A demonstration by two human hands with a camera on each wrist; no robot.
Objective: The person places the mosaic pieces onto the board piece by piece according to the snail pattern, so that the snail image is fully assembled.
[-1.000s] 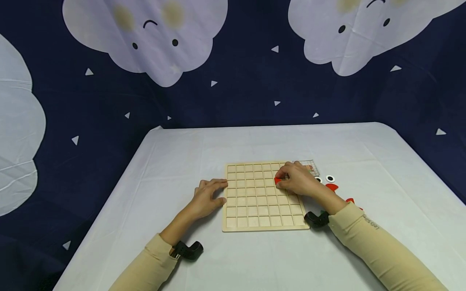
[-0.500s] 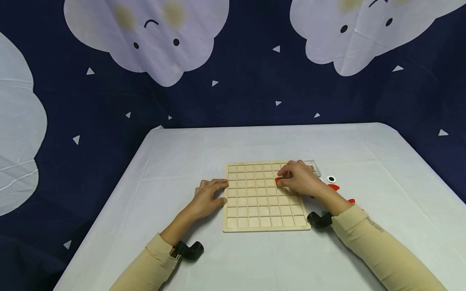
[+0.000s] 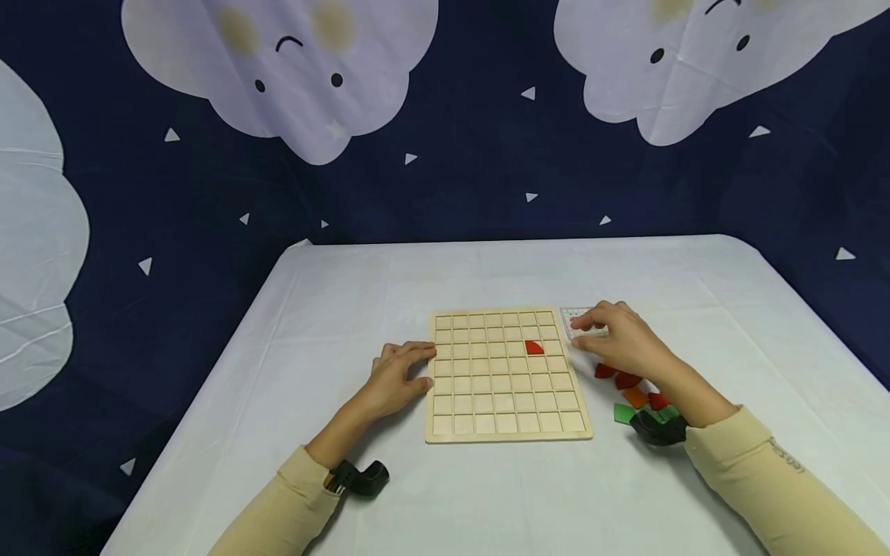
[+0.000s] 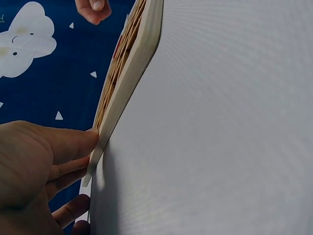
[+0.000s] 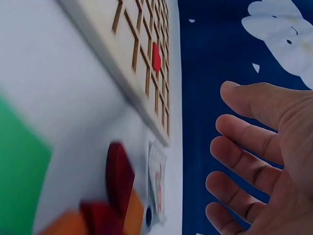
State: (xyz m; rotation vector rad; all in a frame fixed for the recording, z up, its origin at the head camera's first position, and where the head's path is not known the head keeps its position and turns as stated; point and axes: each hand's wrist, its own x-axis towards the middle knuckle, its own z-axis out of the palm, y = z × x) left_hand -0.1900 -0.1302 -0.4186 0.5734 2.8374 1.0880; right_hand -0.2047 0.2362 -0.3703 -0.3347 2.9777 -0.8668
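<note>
Fingers apart on both hands: right hand (image 3: 619, 340) partly hides a printed grid card (image 3: 572, 313), left hand (image 3: 393, 380) touches wooden grid board (image 3: 489, 366); sleeve lettering (image 3: 787, 455) illegible.

Your right fingers (image 3: 595, 316) cover part of the printed card (image 3: 571, 314), whose small marks you cannot read. The black wrist device (image 3: 657, 429) hides part of the green pieces (image 3: 623, 414); in the right wrist view, one is blurred and cut by the left edge.

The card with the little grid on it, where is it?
In the head view, the card lies on the white table by the far right corner of the wooden board, partly hidden behind the right hand.
</note>
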